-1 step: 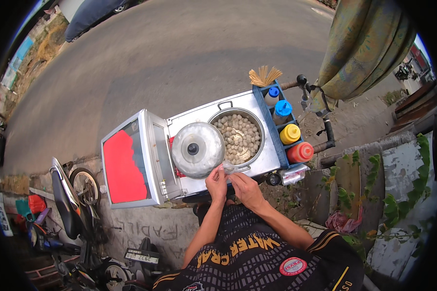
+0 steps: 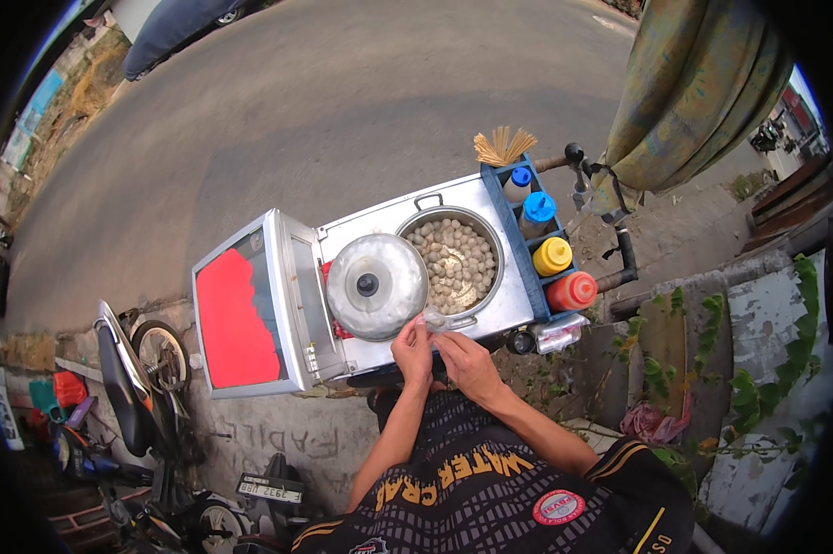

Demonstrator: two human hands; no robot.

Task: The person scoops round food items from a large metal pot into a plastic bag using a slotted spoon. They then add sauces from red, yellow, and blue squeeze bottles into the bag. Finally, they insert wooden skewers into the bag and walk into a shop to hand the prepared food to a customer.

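Note:
Both hands meet at the near edge of a metal cart top, in front of a pot. Between the fingertips is a small, clear piece of thin plastic, apparently a bag (image 2: pixel 435 319). My left hand (image 2: pixel 413 353) pinches it from one side; my right hand (image 2: pixel 470 365) has its fingers closed at the other side. Just beyond them stands a two-handled metal pot (image 2: pixel 501 268) holding many round, pale meatballs (image 2: pixel 449 249). A round aluminium lid (image 2: pixel 380 309) with a black knob lies to the left of the pot, its edge close to my left fingertips.
Along the cart's right side a blue rack (image 2: pixel 518 258) holds several squeeze bottles, including a yellow one (image 2: pixel 552 257) and a red one (image 2: pixel 572 291), plus wooden skewers (image 2: pixel 504 146). A glass-sided case (image 2: pixel 296 286) stands left. Parked motorbikes (image 2: pixel 126 379) are at lower left; road (image 2: pixel 296 120) lies beyond.

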